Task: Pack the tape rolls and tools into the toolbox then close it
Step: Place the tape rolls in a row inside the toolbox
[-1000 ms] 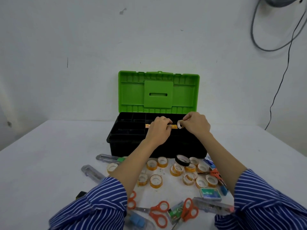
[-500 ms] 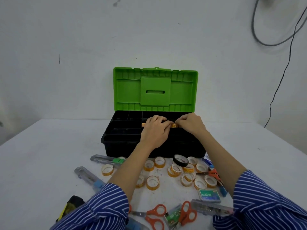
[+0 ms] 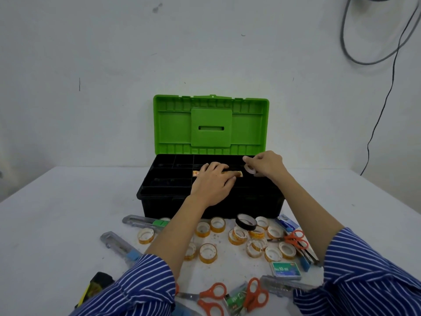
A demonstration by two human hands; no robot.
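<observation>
1. The toolbox (image 3: 209, 201) sits open on the white table (image 3: 57, 213), green lid (image 3: 210, 124) upright, black divided tray on top.
2. The left hand (image 3: 213, 183) lies flat on a row of orange tape rolls (image 3: 237, 173) in a middle compartment, fingers relaxed.
3. The right hand (image 3: 266, 164) pinches a pale tape roll (image 3: 250, 170) above the tray's right side.
4. In front of the box lie loose tape rolls (image 3: 207, 253), a black roll (image 3: 246, 222), orange scissors (image 3: 256, 295), utility knives (image 3: 120, 246) and a staple box (image 3: 286, 269).

Glossy green plastic lid (image 3: 210, 124), matt black plastic toolbox (image 3: 164, 199), striped cloth sleeves (image 3: 141, 286)
</observation>
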